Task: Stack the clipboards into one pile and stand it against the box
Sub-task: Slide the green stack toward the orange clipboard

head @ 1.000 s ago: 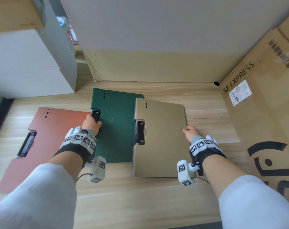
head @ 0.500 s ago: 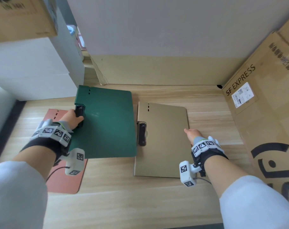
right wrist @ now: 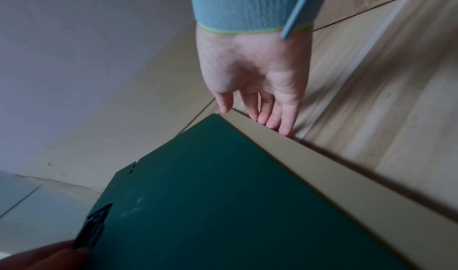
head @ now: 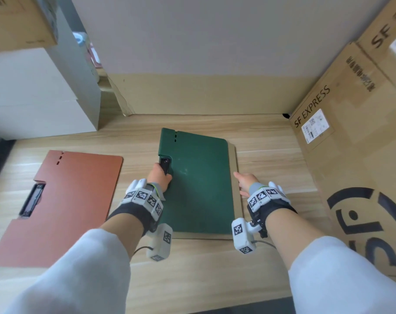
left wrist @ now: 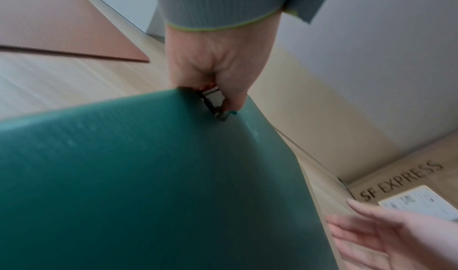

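Note:
The green clipboard point(head: 199, 184) lies over the tan clipboard point(head: 237, 177), which shows only as a strip along the right and bottom edges. My left hand point(head: 160, 174) grips the green board by its black clip point(left wrist: 214, 103). Straight fingers of my right hand point(head: 243, 182) touch the tan board's right edge point(right wrist: 297, 156). The red-brown clipboard point(head: 63, 205) lies flat on the wooden floor to the left, apart from both hands. The large SF EXPRESS cardboard box point(head: 351, 137) stands at the right.
A white cabinet point(head: 38, 94) stands at the back left with a cardboard box point(head: 18, 21) on top. A grey wall with a tan skirting point(head: 204, 94) closes the back. Bare wooden floor point(head: 215, 268) lies in front of the clipboards.
My left hand lifted the green clipboard off to the left, then carried it right and set it over the tan one. The red-brown board is now uncovered. My right hand stayed at the tan board's edge.

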`<state>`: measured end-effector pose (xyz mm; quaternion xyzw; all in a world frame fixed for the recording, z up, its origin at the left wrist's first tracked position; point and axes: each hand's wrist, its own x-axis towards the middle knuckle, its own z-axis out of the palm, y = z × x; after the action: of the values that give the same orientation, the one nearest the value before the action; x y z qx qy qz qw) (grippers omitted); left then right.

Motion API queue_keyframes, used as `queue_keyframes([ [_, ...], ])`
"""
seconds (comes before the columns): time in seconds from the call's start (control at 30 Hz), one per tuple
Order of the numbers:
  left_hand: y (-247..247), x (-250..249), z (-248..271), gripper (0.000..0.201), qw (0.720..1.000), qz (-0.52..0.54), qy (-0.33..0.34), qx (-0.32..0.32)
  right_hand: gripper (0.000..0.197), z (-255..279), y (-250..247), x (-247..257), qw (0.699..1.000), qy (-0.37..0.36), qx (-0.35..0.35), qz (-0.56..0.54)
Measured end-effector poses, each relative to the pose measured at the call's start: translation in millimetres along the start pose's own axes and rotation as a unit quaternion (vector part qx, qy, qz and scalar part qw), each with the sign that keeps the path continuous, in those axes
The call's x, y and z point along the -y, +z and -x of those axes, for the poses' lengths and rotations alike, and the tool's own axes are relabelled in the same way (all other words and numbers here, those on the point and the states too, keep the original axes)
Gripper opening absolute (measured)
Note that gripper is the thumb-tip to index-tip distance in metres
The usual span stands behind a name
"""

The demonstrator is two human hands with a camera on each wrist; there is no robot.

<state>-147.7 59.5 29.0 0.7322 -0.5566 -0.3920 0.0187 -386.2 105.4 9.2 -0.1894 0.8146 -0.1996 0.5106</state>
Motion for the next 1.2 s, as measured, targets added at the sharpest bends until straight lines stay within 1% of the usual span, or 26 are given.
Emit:
queue_keyframes([
  [0.03,5.4,-2.9,0.4,0.041,1.0,-0.014,-0.002,-0.005,0.048,-3.1,0.3,-1.9,1.0,0.001,0.001,-0.002],
  [0.1,14.8,-6.9,1.4,0.044,0.998,-0.053,-0.022,-0.01,0.029,-6.4,0.5,-4.7,1.0,0.002,0.001,-0.012],
  [0.13,17.6,-8.0,2.0,0.045,0.997,-0.07,-0.035,-0.012,0.024,-8.4,1.1,-5.9,1.0,0.003,-0.002,-0.014],
  [0.27,27.9,-10.6,-1.4,0.042,0.997,-0.068,-0.044,0.0,0.033,-0.2,0.5,-6.0,1.0,-0.009,-0.017,0.02],
  [0.37,30.6,-12.2,-2.2,0.039,0.997,-0.055,-0.045,0.01,0.022,-1.6,1.6,-6.9,1.0,-0.013,-0.016,-0.003],
  [0.47,33.7,-12.3,-2.4,0.042,0.998,-0.042,-0.047,0.007,0.033,-2.1,1.9,-5.6,1.0,-0.011,-0.028,-0.005],
  [0.6,36.7,-8.7,2.5,0.05,0.997,-0.038,-0.058,0.017,0.038,-0.7,1.1,-5.5,0.999,-0.012,-0.03,0.015],
  [0.67,34.5,-7.1,3.2,0.048,0.998,-0.022,-0.049,0.021,0.04,-0.8,1.8,-5.5,0.999,-0.009,-0.029,0.02],
  [0.73,26.7,0.1,-0.8,0.048,1.0,-0.003,-0.028,0.006,0.04,-0.9,0.4,-4.9,0.999,-0.009,-0.025,0.033],
  [0.77,18.1,9.4,-4.8,0.054,0.999,-0.007,-0.031,-0.009,0.041,-1.3,1.4,-3.7,0.999,-0.008,-0.022,0.044],
  [0.83,-3.3,35.1,-12.0,0.062,0.994,-0.075,-0.065,-0.044,0.044,-0.6,1.7,-2.9,0.997,-0.014,-0.017,0.077],
  [0.87,-15.3,51.4,-15.7,0.063,0.987,-0.112,-0.099,-0.057,0.046,-1.3,2.7,-2.6,0.995,-0.019,-0.017,0.096],
  [0.93,-35.4,84.4,-19.0,0.063,0.972,-0.131,-0.179,-0.073,0.049,-1.3,5.2,-2.2,0.991,-0.028,-0.024,0.13],
  [1.0,-46.7,113.0,-22.7,0.063,0.962,-0.132,-0.227,-0.074,0.052,-3.2,8.6,-2.4,0.986,-0.036,-0.034,0.156],
  [1.1,-46.8,129.4,-23.6,0.067,0.966,-0.112,-0.228,-0.048,0.053,-4.2,11.5,-3.0,0.984,-0.035,-0.052,0.168],
  [1.2,-36.4,114.4,-19.5,0.07,0.965,-0.149,-0.214,-0.019,0.053,-5.9,13.9,-2.4,0.983,-0.03,-0.06,0.173],
])
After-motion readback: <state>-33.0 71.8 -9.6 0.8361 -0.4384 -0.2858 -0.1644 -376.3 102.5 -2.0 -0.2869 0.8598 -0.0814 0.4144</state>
